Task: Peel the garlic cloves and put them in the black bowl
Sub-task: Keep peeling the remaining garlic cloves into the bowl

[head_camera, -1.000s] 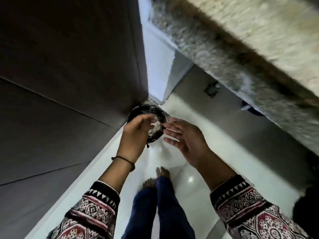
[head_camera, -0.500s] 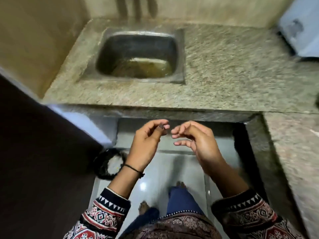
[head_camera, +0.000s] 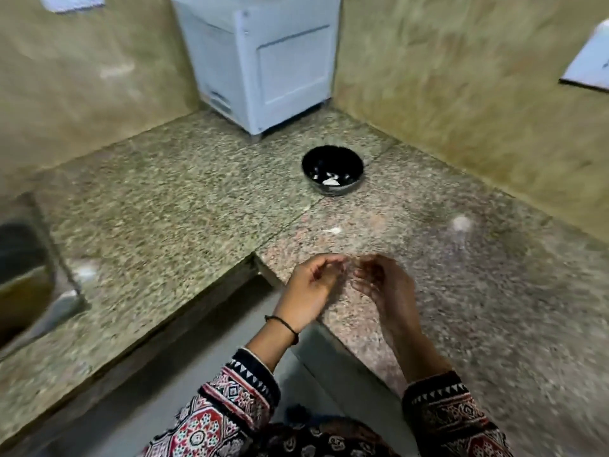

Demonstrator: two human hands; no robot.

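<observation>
The black bowl [head_camera: 308,166] stands on the granite counter [head_camera: 197,199] near the back corner, with white garlic cloves [head_camera: 329,182] inside. A small white bit [head_camera: 334,230] lies on the counter between the bowl and my hands. My left hand [head_camera: 313,285] and my right hand [head_camera: 384,285] hover close together over the counter's inner corner, well short of the bowl. Both are blurred, with fingers curled and fingertips nearly touching. I see nothing held in the right hand. Whether the left fingertips pinch anything is unclear.
A white box-like appliance [head_camera: 260,61] stands in the back corner behind the bowl. A steel sink [head_camera: 23,268] is set into the counter at the far left. A pale blurred spot [head_camera: 461,224] shows on the counter to the right. Walls close off the back and right.
The view has swung up from the floor and the round black bin there, past the sink, to the counter corner. My hands rose from the bin to counter height, staying close together.
</observation>
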